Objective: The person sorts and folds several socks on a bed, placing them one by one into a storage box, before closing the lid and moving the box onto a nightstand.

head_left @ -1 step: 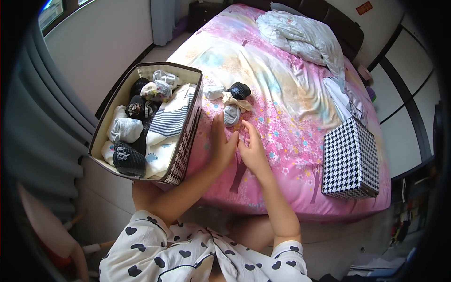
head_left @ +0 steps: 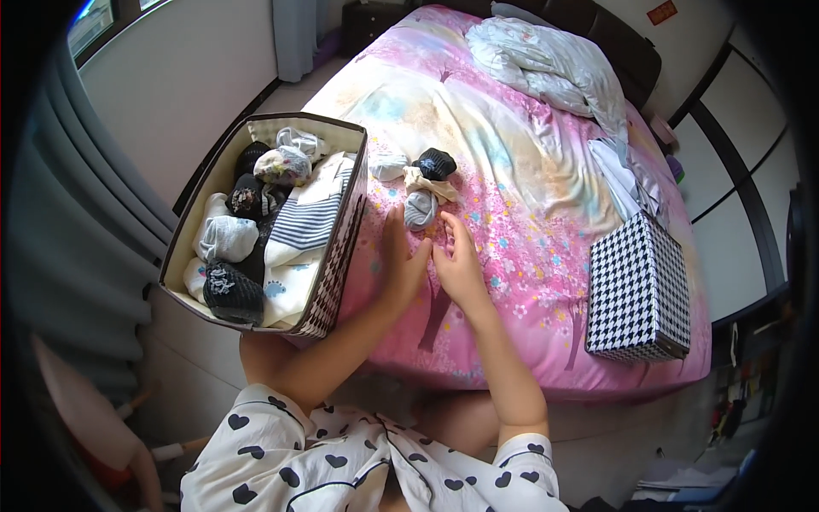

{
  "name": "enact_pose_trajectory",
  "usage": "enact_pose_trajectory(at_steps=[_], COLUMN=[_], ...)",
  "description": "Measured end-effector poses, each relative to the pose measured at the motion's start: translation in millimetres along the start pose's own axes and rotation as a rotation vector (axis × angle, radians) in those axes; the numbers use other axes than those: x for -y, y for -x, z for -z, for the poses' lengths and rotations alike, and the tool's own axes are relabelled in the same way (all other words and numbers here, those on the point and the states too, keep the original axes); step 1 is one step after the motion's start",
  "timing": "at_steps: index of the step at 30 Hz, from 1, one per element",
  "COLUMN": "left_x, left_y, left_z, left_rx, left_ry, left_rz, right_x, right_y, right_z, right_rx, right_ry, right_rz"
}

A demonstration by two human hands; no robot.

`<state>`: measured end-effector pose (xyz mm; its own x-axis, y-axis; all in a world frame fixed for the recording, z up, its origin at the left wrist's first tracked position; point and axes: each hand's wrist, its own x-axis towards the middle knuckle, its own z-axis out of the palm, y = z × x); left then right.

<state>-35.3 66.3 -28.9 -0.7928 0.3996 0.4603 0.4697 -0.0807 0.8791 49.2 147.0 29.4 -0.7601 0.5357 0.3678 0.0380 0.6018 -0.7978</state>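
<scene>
My left hand [head_left: 404, 263] and my right hand [head_left: 458, 264] are held close together over the near part of the bed, thumbs almost meeting. Both have their fingers stretched and apart, and I see nothing in either. Just beyond the fingertips lies a balled grey sock [head_left: 420, 211]. Behind it sit a cream sock bundle [head_left: 424, 182], a black one [head_left: 435, 165] and a whitish one [head_left: 387, 166]. Left of my hands stands a fabric storage box [head_left: 331, 294] holding several rolled socks, dark and light. A striped folded cloth [head_left: 310, 218] lies along its right side.
A pink patterned sheet [head_left: 529, 282] covers the bed. At its right edge is a black-and-white houndstooth box [head_left: 636, 290], with white cloth [head_left: 616, 179] behind it. A crumpled quilt [head_left: 546, 68] lies at the far end. Grey curtains [head_left: 77, 230] hang at the left.
</scene>
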Motion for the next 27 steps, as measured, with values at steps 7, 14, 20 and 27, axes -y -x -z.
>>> enact_pose_trajectory(at_steps=[7, 14, 20, 27], left_x=[-27, -21, -6, -33], left_y=[8, 9, 4, 17], left_z=[4, -2, -2, 7], left_rx=[0.159, 0.087, 0.141, 0.171], left_ry=[0.108, 0.297, 0.185, 0.188], left_rz=[0.159, 0.335, 0.175, 0.123], right_x=[-23, -25, -13, -5], right_y=[-33, -27, -5, 46], right_z=[-27, -27, -14, 2], right_rx=[-0.144, -0.175, -0.151, -0.205], right_ry=[-0.423, -0.463, -0.539, -0.593], right_rz=[-0.267, -0.293, -0.360, -0.335])
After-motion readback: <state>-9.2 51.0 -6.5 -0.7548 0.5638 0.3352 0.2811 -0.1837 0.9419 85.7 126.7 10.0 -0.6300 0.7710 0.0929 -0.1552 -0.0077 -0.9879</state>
